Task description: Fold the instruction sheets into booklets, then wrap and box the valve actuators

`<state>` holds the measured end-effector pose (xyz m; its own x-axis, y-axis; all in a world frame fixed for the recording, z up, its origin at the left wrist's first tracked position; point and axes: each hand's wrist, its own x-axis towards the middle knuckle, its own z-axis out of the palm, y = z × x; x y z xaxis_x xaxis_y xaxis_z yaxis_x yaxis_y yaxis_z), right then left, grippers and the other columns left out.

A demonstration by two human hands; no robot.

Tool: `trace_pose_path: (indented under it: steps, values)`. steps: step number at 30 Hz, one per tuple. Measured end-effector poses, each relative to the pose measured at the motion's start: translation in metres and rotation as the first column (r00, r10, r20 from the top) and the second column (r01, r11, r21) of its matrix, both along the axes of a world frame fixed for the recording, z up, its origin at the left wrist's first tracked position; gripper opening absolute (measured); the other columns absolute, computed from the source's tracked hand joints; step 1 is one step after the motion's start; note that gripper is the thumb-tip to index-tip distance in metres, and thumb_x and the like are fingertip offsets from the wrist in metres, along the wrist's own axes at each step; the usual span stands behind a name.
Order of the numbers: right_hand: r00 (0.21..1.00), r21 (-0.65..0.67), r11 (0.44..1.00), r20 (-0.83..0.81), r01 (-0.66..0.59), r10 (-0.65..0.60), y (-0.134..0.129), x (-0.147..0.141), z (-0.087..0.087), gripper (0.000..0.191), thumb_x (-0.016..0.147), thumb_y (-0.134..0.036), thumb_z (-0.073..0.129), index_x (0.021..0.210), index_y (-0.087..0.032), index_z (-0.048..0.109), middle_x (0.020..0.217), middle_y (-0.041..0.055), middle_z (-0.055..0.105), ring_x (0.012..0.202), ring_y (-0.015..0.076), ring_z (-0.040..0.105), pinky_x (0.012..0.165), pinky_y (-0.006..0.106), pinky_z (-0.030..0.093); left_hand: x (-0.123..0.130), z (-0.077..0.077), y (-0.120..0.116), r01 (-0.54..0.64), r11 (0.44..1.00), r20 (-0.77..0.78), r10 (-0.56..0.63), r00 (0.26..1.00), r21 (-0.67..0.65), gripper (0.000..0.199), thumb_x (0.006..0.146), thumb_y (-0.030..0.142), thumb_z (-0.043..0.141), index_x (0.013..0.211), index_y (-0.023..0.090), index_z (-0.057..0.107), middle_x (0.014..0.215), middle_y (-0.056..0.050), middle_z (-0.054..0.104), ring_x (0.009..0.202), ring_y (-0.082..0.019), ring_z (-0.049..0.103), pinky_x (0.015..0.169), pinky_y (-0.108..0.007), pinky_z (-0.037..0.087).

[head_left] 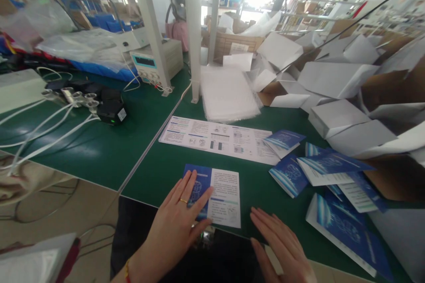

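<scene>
A partly folded leaflet (225, 194) lies on the green table near its front edge, its blue cover panel on the left and a white printed panel on the right. My left hand (181, 210) rests flat on the blue panel, fingers stretched out. To the right of the leaflet, my right hand (279, 241) hovers or rests at the table edge with fingers extended, holding nothing. Just beyond lies a long unfolded stack of printed sheets (219, 139). Several folded blue leaflets (345, 225) are heaped at the right.
White cardboard boxes (335, 79) crowd the right side. Clear plastic bags (229, 93) lie behind the sheets, beside a metal post (195, 35). A bench power supply (157, 62) stands at back left. Black devices with white cables (111, 108) sit on the left table.
</scene>
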<state>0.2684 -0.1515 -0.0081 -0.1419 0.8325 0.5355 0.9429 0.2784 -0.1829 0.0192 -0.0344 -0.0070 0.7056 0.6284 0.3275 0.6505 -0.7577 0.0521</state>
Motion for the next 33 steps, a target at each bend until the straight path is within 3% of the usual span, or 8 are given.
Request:
trace_pose_path:
  steps: [3, 9, 11, 15, 18, 23, 28, 33]
  values:
    - [0.983, 0.022, 0.984, 0.043, 0.177, -0.178, 0.007, -0.017, -0.011, 0.05, 0.106, -0.046, 0.044, 0.136, -0.007, 0.057, 0.13, 0.0218, 0.071, 0.116, 0.0369, 0.07, 0.087, 0.055, 0.058, -0.005, -0.003, -0.005, 0.042, 0.999, -0.015, -0.042, 0.999, -0.018, 0.088, 0.087, 0.058, 0.072, 0.153, 0.007, 0.044, 0.159, -0.028, 0.042, 0.145, -0.043, 0.046, 0.108, -0.056, 0.054]
    - [0.945, -0.004, 0.962, -0.19, 0.272, -0.267, 0.021, -0.051, -0.021, 0.048, 0.104, -0.047, 0.05, 0.137, -0.011, 0.054, 0.133, 0.0203, 0.068, 0.127, 0.0375, 0.061, 0.099, 0.058, 0.05, -0.009, -0.003, -0.009, 0.07, 0.995, 0.003, -0.07, 0.998, -0.066, 0.08, 0.092, 0.042, 0.069, 0.156, 0.006, 0.037, 0.16, -0.023, 0.044, 0.15, -0.036, 0.041, 0.114, -0.05, 0.05]
    - [0.908, -0.034, 0.948, -0.28, 0.316, -0.312, 0.023, -0.056, -0.019, 0.044, 0.103, -0.047, 0.052, 0.133, -0.015, 0.056, 0.126, 0.0168, 0.07, 0.119, 0.0341, 0.065, 0.095, 0.053, 0.053, -0.01, -0.002, -0.009, 0.076, 0.995, -0.001, -0.076, 0.997, -0.064, 0.079, 0.091, 0.041, 0.07, 0.155, 0.005, 0.039, 0.159, -0.024, 0.044, 0.148, -0.037, 0.043, 0.113, -0.051, 0.052]
    - [0.798, -0.11, 0.919, -0.464, 0.379, -0.385, 0.025, -0.064, -0.013, 0.024, 0.104, -0.04, 0.053, 0.116, -0.022, 0.064, 0.099, 0.0067, 0.07, 0.081, 0.021, 0.067, 0.069, 0.034, 0.056, -0.012, -0.002, -0.008, 0.087, 0.993, 0.019, -0.086, 0.996, -0.076, 0.08, 0.09, 0.044, 0.073, 0.153, 0.005, 0.043, 0.159, -0.025, 0.043, 0.147, -0.038, 0.045, 0.111, -0.052, 0.053]
    - [0.823, -0.033, 0.941, -0.474, 0.338, -0.313, 0.031, -0.068, -0.009, 0.016, 0.104, -0.027, 0.053, 0.11, -0.023, 0.067, 0.098, 0.0065, 0.065, 0.079, 0.018, 0.065, 0.065, 0.028, 0.055, -0.013, 0.0, -0.004, 0.109, 0.99, 0.069, -0.103, 0.992, -0.094, 0.076, 0.091, 0.045, 0.072, 0.151, 0.007, 0.046, 0.158, -0.024, 0.047, 0.146, -0.037, 0.047, 0.111, -0.052, 0.053]
    - [0.876, 0.03, 0.981, -0.456, 0.191, -0.157, 0.043, -0.071, -0.001, 0.025, 0.1, -0.012, 0.052, 0.117, -0.02, 0.068, 0.1, 0.0086, 0.065, 0.088, 0.0192, 0.067, 0.075, 0.029, 0.058, -0.015, 0.004, -0.003, 0.131, 0.979, 0.259, -0.089, 0.962, -0.153, 0.051, 0.101, 0.035, 0.059, 0.147, 0.014, 0.051, 0.149, -0.016, 0.06, 0.141, -0.029, 0.055, 0.114, -0.046, 0.052]
    - [0.898, -0.066, 0.993, -0.425, 0.095, -0.114, 0.044, -0.071, 0.004, 0.031, 0.1, -0.024, 0.057, 0.13, -0.019, 0.063, 0.117, 0.013, 0.066, 0.104, 0.0247, 0.066, 0.087, 0.036, 0.061, -0.009, 0.003, -0.014, -0.01, 0.969, 0.403, 0.112, 0.909, -0.247, 0.056, 0.094, 0.009, 0.048, 0.149, 0.017, 0.049, 0.155, -0.013, 0.054, 0.141, -0.025, 0.054, 0.116, -0.041, 0.049]
    - [0.899, -0.203, 0.975, -0.437, -0.095, -0.004, 0.044, -0.073, 0.007, 0.049, 0.105, -0.028, 0.043, 0.154, -0.024, 0.045, 0.15, 0.0126, 0.053, 0.128, 0.029, 0.057, 0.101, 0.046, 0.058, 0.004, 0.007, -0.013, -0.106, 0.888, 0.566, 0.373, 0.736, -0.447, 0.042, 0.104, 0.022, 0.046, 0.144, 0.022, 0.057, 0.15, -0.01, 0.06, 0.138, -0.023, 0.058, 0.115, -0.039, 0.05]
